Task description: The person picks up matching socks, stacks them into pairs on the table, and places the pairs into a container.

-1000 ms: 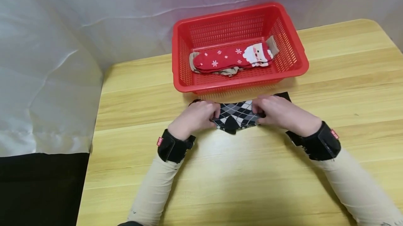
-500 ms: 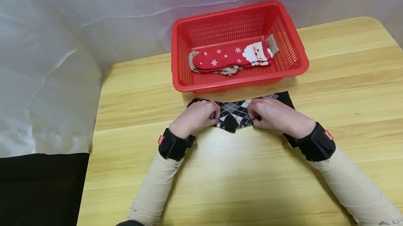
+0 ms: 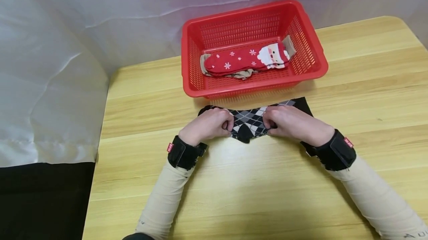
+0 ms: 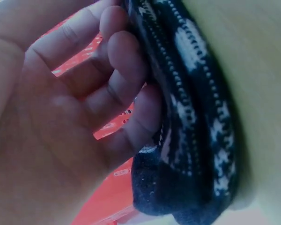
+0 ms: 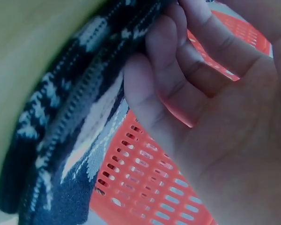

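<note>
A pair of black, grey and white argyle socks [image 3: 246, 122] lies one on the other on the table, black heel toward me and black cuff at the right. My left hand [image 3: 208, 123] pinches the near edge by the toe end. In the left wrist view, the curled fingers [image 4: 131, 65] meet the two knitted layers [image 4: 196, 108]. With its thumb and fingers, my right hand [image 3: 292, 123] pinches the near edge on the leg part. Both layers [image 5: 79, 93] also show in the right wrist view. The thumb tips are partly hidden.
Just behind the socks stands a red plastic basket [image 3: 249, 90]. In it lie red socks [image 3: 234, 61] with snowflakes and a Santa face, on top of beige socks [image 3: 289, 45]. The wooden table [image 3: 247, 195] extends around, with a pale curtain [image 3: 133, 6] behind.
My right hand has shifted slightly left along the socks since a second ago, uncovering more of the patterned leg near the cuff. My left hand stays at nearly the same spot.
</note>
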A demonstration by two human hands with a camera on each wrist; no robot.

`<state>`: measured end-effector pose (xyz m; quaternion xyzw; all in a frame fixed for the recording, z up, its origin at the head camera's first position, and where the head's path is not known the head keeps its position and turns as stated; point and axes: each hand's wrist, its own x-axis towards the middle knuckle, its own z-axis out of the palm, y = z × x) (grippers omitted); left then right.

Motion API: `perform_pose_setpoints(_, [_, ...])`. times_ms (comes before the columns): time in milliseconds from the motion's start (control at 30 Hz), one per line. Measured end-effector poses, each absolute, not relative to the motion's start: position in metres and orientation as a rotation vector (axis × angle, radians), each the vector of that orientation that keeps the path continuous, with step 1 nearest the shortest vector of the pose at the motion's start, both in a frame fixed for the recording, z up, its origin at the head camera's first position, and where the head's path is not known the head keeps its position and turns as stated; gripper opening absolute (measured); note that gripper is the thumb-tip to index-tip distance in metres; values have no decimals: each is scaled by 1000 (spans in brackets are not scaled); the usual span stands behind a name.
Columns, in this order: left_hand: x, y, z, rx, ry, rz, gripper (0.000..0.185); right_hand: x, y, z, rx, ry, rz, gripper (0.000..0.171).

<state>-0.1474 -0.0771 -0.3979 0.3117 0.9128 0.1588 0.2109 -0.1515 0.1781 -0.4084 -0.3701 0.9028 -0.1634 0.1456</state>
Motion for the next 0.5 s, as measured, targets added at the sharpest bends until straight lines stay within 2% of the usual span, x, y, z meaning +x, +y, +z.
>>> perform_pose_setpoints(500, [-143,-75,-400,846,2546,346,15,-149,174,-409,-1105,2600,-460,25])
